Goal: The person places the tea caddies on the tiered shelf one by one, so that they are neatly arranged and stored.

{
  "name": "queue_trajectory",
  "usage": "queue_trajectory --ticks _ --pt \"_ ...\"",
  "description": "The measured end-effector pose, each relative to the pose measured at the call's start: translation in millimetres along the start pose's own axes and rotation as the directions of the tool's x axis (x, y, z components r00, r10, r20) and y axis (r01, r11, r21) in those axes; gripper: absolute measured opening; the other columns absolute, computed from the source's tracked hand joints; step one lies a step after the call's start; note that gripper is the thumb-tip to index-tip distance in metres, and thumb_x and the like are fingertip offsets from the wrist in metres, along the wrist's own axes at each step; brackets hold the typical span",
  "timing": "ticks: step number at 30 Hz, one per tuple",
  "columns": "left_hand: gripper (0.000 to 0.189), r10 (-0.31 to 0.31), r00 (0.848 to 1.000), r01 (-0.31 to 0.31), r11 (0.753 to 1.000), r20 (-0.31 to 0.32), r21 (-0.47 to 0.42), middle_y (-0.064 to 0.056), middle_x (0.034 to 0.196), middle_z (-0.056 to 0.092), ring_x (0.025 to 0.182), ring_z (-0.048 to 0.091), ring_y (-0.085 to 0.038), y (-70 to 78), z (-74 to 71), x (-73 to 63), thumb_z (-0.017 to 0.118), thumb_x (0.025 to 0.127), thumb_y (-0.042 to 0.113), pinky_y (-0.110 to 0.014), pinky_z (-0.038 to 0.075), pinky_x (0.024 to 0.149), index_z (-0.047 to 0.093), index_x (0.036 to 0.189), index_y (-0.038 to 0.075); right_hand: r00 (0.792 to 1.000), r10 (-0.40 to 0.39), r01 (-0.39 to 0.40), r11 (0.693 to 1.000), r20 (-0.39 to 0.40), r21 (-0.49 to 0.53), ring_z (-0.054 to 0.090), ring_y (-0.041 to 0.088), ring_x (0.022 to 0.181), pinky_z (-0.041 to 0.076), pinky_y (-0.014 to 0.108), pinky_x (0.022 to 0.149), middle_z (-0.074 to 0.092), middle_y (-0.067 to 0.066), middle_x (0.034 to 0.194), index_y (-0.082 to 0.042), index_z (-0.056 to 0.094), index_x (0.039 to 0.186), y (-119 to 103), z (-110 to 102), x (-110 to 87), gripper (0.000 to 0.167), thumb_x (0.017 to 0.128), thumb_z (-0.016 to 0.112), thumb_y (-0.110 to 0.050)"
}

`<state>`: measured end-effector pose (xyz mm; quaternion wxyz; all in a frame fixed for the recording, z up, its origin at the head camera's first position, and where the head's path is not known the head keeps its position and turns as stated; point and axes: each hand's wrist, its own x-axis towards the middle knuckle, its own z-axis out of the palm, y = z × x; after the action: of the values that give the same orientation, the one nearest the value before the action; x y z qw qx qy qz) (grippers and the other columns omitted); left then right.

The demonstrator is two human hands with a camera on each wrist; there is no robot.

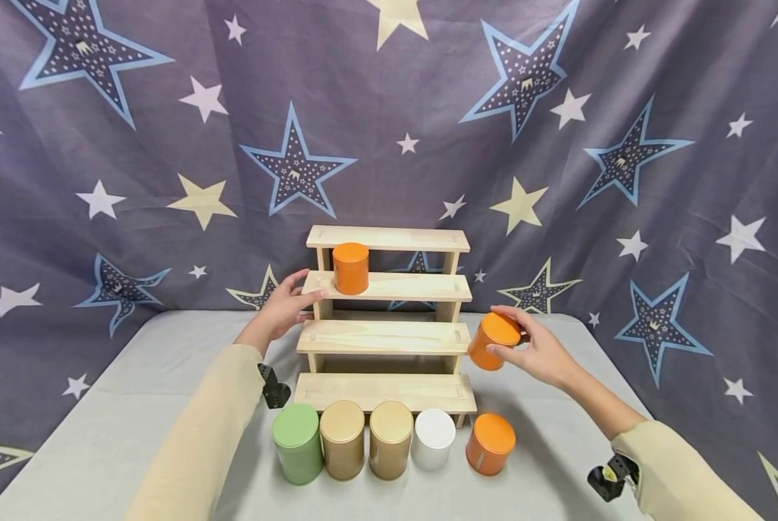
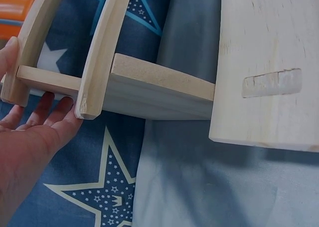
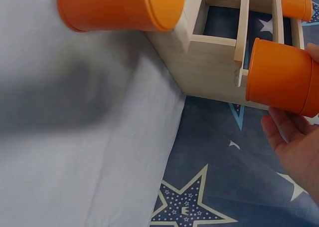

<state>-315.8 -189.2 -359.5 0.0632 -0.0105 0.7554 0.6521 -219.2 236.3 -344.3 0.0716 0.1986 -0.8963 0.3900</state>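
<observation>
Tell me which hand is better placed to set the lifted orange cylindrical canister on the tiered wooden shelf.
Probably the right hand: it grips the lifted orange cylindrical canister near the right end of the tiered wooden shelf. The left hand holds the shelf's left end, away from the canister.

We see light grey, cloth-covered worktop [image 1: 141, 383]. On it stands four-tier stepped shelf of pale wood [image 1: 385, 336]. On second tier from top, toward left end, we find upright orange cylindrical canister [image 1: 351, 269]. On worktop along shelf's front, we note row, left to right: green cylindrical canister [image 1: 299, 445], two gold cylindrical canisters [image 1: 343, 441] [image 1: 391, 441], smaller white cylindrical canister [image 1: 433, 440], then, slightly apart, another orange cylindrical canister [image 1: 490, 445].
</observation>
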Motion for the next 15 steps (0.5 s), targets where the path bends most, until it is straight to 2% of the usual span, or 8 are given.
queue_trajectory --ticks 8,15 --pt "0.083 0.002 1.0 -0.002 1.0 -0.009 0.005 -0.02 0.152 0.024 0.134 0.036 -0.037 0.8 -0.5 1.4 0.063 0.09 0.023 -0.054 0.038 0.104 0.008 0.152 0.02 1.0 -0.013 0.013 1.0 0.003 0.002 0.055 0.021 0.099 0.05 0.032 0.082 0.056 0.01 0.125 -0.011 0.043 0.137 -4.0 1.1 12.2 0.063 0.083 0.071 -0.028" --pt "0.084 -0.005 1.0 0.005 1.0 -0.004 -0.004 -0.02 0.152 0.024 0.134 0.036 -0.037 -1.0 -0.1 1.3 0.064 0.089 0.023 -0.054 0.038 0.105 0.008 0.152 0.02 1.0 -0.017 0.017 1.0 0.0 0.024 0.054 0.021 0.097 0.05 0.033 0.081 0.054 0.009 0.125 -0.014 0.044 0.137 -8.4 2.2 21.1 0.063 0.082 0.072 -0.028"
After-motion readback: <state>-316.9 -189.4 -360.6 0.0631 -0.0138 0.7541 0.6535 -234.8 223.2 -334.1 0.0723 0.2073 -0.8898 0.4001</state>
